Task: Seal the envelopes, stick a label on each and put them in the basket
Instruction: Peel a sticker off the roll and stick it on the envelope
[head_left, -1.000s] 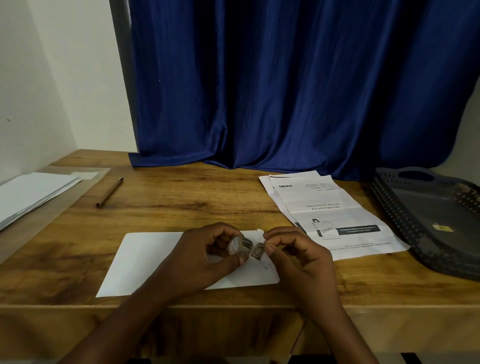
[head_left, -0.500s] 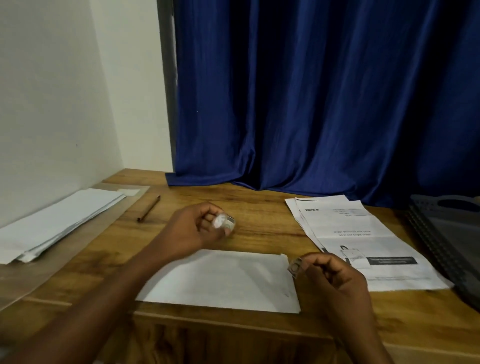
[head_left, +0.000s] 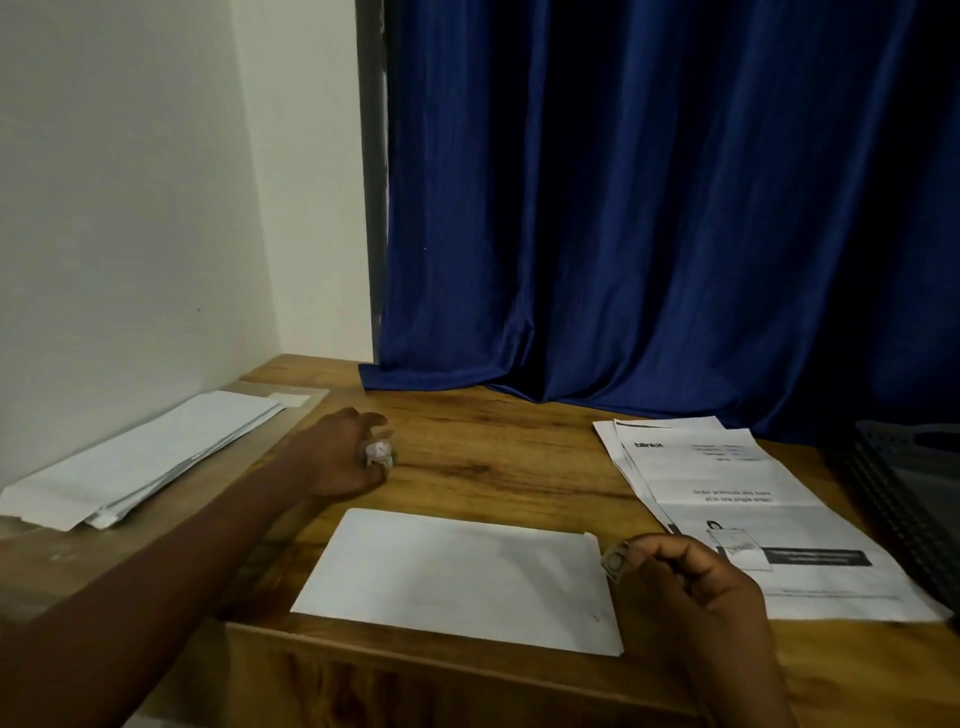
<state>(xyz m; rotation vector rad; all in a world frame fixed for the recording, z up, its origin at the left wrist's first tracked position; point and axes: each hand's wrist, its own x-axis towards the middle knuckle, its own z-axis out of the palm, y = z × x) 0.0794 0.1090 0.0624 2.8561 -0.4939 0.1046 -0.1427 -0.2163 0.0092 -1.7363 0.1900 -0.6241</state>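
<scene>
Wooden surface (head_left: 493, 457), blue curtain behind. Envelope (head_left: 462, 582) lies flat at lower centre. Left grip (head_left: 340, 457) wraps a small roll (head_left: 378, 453); right grip (head_left: 691, 582) pinches a small piece (head_left: 615, 561). Risk: piece folds onto itself before landing.

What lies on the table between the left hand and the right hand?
In the head view, the white envelope lies flat between the left hand and right hand, nearer the right one.

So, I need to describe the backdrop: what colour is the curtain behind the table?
Deep blue, plain and pleated fabric curtain, seen best in the head view.
</scene>
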